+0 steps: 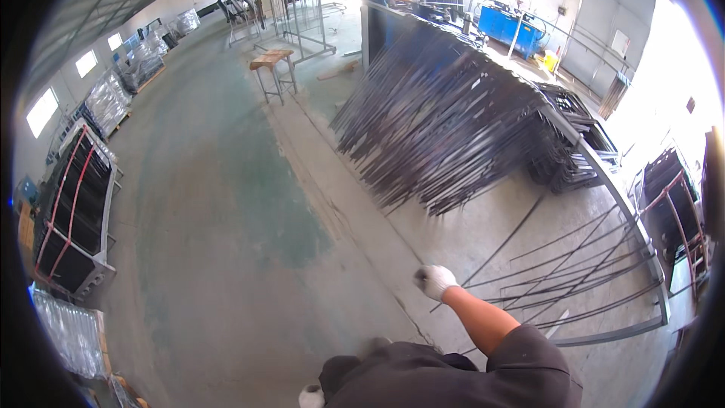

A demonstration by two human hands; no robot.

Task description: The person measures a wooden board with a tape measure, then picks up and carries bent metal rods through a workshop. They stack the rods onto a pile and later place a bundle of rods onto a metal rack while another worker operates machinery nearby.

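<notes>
Dark cloth shirt (453, 379) | white-gloved right hand (434, 282), left hand (310, 397): grips unclear | thin, straight rods (504, 241)

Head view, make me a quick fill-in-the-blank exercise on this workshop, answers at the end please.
1. The right hand wears a ____ glove.
2. In the picture, the wooden-topped stool stands to the ____ of the row of dark bars.
3. The large boxy unit beyond the bars is ____.

Missing words: white; left; blue.

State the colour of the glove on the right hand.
The glove on the right hand looks mostly white; it shows best in the head view.
</notes>
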